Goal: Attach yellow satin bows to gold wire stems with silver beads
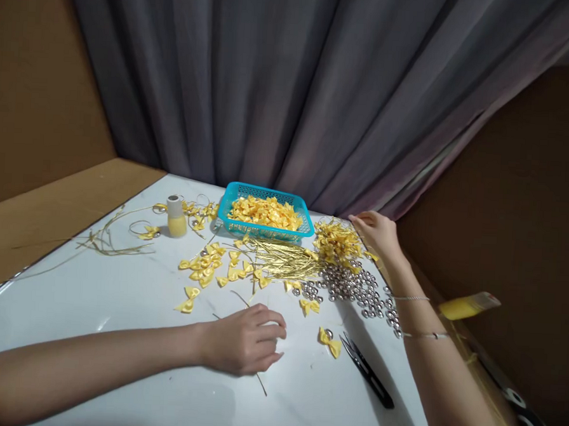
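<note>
My left hand rests palm down on the white table, its fingers bent and slightly apart. A thin gold cord sticks out from beneath it. At the back right, my right hand is raised beside a pile of finished yellow bows with gold ties. Its thumb and forefinger are pinched together; whatever is between them is too small to make out. Silver bells or beads lie below this hand. A single yellow bow with a silver piece lies to the right of my left hand.
Behind stands a blue basket full of yellow bows. Gold ties and loose bows lie before it. A yellow-filled bottle stands left; black thread snips lie right. Another yellow container sits beyond the right edge.
</note>
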The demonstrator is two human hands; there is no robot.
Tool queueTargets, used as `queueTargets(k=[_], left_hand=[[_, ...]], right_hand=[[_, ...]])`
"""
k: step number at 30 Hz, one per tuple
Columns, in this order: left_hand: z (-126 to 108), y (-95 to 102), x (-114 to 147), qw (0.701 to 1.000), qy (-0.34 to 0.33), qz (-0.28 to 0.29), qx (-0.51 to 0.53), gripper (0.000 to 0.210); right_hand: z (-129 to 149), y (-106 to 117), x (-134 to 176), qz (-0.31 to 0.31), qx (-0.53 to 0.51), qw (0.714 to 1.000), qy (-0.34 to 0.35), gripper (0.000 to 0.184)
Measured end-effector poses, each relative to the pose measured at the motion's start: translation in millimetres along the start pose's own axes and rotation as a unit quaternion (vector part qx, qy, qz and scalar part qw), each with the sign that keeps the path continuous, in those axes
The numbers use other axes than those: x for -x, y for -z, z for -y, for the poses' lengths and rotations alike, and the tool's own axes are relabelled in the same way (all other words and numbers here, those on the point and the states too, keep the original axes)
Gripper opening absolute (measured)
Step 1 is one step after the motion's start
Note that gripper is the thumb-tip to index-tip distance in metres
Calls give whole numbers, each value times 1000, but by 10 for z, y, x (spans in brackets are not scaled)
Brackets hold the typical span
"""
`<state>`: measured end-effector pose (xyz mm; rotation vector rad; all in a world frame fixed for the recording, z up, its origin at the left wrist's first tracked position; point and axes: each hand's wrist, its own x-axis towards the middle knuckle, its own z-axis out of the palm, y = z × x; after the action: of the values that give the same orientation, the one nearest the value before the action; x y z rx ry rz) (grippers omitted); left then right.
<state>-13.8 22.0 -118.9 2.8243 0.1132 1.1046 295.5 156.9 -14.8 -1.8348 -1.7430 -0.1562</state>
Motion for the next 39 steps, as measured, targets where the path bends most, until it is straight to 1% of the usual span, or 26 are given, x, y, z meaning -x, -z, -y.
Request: queueTargets(k=[2,5,6,7,8,9,11,12,15,17,19,21,22,24,26,29,30,32,35,37,39], left_hand=[[11,-24,8,999,-24,-25,-7,28],[10,-83,39,996,-70,-45,-26,41],[3,-101,50,995,-83,-51,-30,43],[-7,-117,61,993,-94,-58,-31,44],[-19,-128,70,992,-101,-66,-30,44],[-30,-134,77,991,-104,-75,-29,44],[-50,-135,84,990,-102,-88,-28,42],[-58,-131,84,990,-99,-91,-30,41],[-72,-119,79,990,-97,-93,-37,39],[-81,-119,75,988,-105,-102,-45,39],[-90,-125,75,984,-130,-110,-57,40],[-99,-134,83,979,-163,-104,-72,40],[-103,-140,90,977,-177,-91,-79,40],[-105,-153,107,977,-187,-58,-90,40],[-102,-166,121,979,-178,-37,-94,40],[-92,-175,123,983,-151,-52,-90,39],[-90,-173,120,984,-145,-58,-88,39],[-87,-162,110,985,-136,-67,-84,39],[-86,-135,97,987,-114,-83,-73,39],[-83,-118,91,990,-91,-87,-63,39],[-78,-105,87,993,-75,-78,-55,41]], right_hand=[[126,130,84,-26,-31,999,10,30],[375,368,316,-38,-68,996,35,27],[461,429,409,-27,-95,994,54,26],[545,470,506,5,-118,990,78,25],[622,485,603,39,-129,985,109,23],[689,472,701,89,-124,977,150,19],[792,371,885,196,-102,948,228,14],[827,292,968,246,-94,929,260,15],[896,21,1159,293,-91,907,289,13],[940,-133,1235,318,-102,889,313,27],[998,-248,1279,346,-118,869,334,39],[1059,-330,1302,371,-133,849,351,40],[1083,-363,1307,383,-138,841,358,39],[1107,-420,1308,402,-146,826,367,36],[1092,-477,1303,418,-155,816,368,30],[1026,-565,1305,429,-172,813,354,16],[1004,-589,1310,431,-179,814,346,14],[973,-611,1319,432,-195,816,331,18],[958,-541,1305,427,-231,818,307,18],[952,-423,1262,416,-258,824,286,17],[927,-268,1193,396,-278,836,258,19]])
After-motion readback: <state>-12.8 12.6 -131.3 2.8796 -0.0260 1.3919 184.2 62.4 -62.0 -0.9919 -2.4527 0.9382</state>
